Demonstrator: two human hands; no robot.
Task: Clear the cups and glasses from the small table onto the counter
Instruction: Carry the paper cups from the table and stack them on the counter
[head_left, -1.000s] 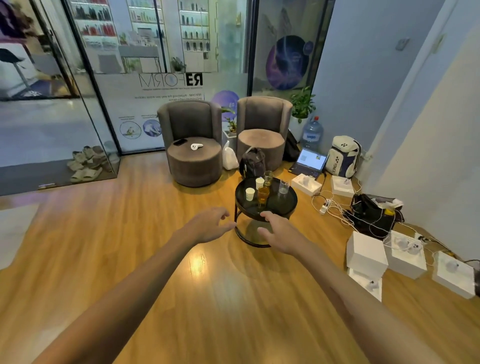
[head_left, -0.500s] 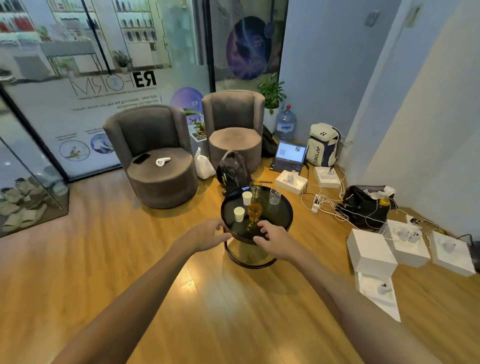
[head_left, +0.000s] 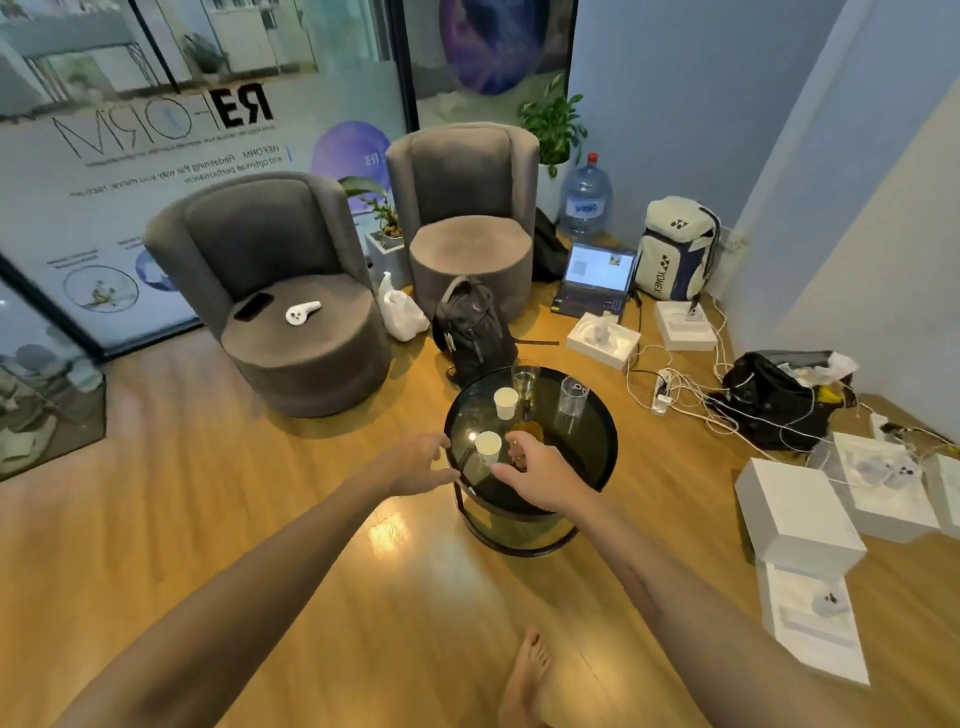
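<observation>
A small round black table (head_left: 597, 452) stands on the wooden floor. On it are two white paper cups, one near (head_left: 488, 447) and one further back (head_left: 505, 402), an amber glass (head_left: 529, 432), a clear glass (head_left: 525, 376) at the far edge and a tall clear glass (head_left: 572, 397) on the right. My left hand (head_left: 415, 465) hovers open at the table's left rim. My right hand (head_left: 540, 473) is over the near side, fingers apart, right beside the amber glass and the near cup, holding nothing.
Two grey armchairs (head_left: 291, 312) stand behind the table, with a black backpack (head_left: 470, 327) between. A laptop (head_left: 597, 278), white boxes (head_left: 795, 514), a power strip and cables (head_left: 670, 384) litter the floor at the right. My bare foot (head_left: 524, 680) is below.
I have stepped closer to the table. Both hands have reached forward, the right one now over the tabletop beside the near cup and amber glass.
</observation>
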